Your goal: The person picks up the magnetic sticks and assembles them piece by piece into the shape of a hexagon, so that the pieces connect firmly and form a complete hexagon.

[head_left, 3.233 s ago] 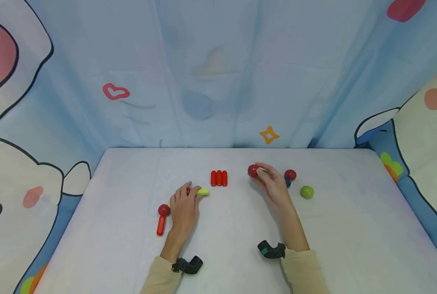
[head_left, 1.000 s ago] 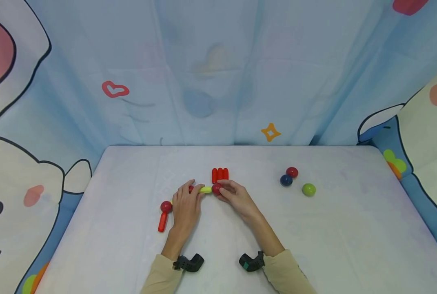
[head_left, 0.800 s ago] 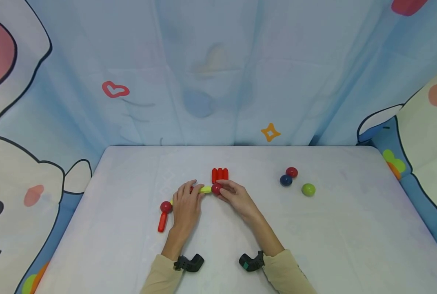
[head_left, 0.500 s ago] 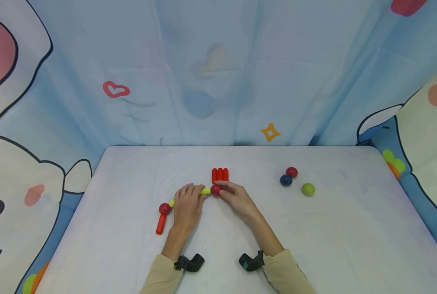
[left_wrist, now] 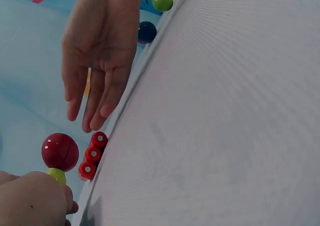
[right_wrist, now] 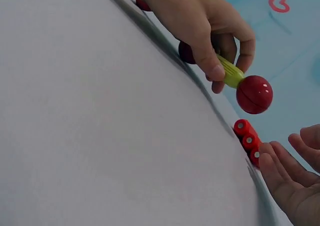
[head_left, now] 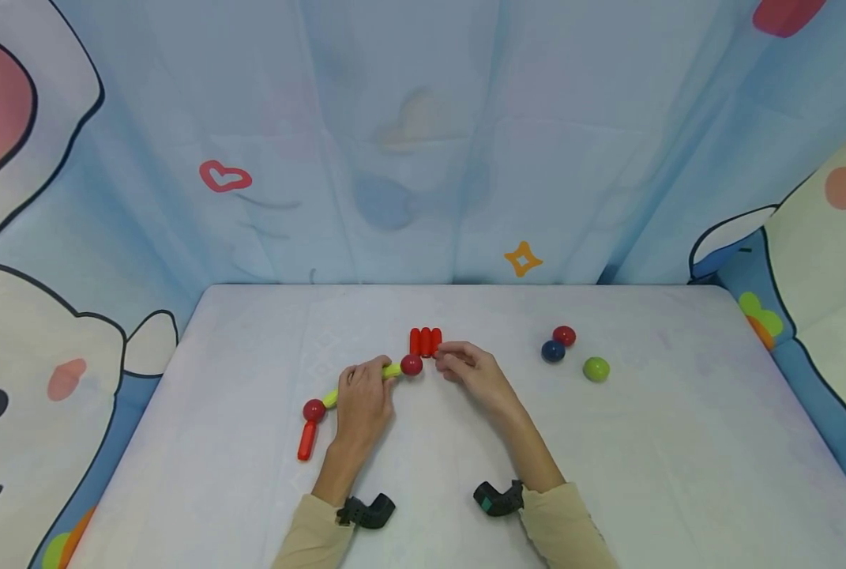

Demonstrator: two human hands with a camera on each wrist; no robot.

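Observation:
My left hand [head_left: 362, 405] pinches a yellow-green magnetic rod [right_wrist: 230, 72] between thumb and fingers. A red ball [head_left: 411, 364] sits on the rod's right end. Under the hand, another red ball [right_wrist: 186, 53] joins the chain and is hidden in the head view. From there a second yellow-green rod [head_left: 331, 399] runs down-left to a red ball [head_left: 313, 410], with a red rod [head_left: 307, 440] hanging off it toward the near side. To the right of the end ball, my right hand [head_left: 485, 381] holds nothing, its fingers loosely bent by three red rods [head_left: 426, 342] lying side by side.
Farther right on the white table [head_left: 678, 442] lie a blue ball [head_left: 554, 351], a red ball [head_left: 564, 336] just behind it, and a green ball [head_left: 596, 369]. A blue patterned curtain [head_left: 579, 158] hangs behind the table's back edge.
My right hand brought a red ball from the right to the rod's end, then let go and drew slightly right. The left hand has tilted the chain, its left end shifting down-left.

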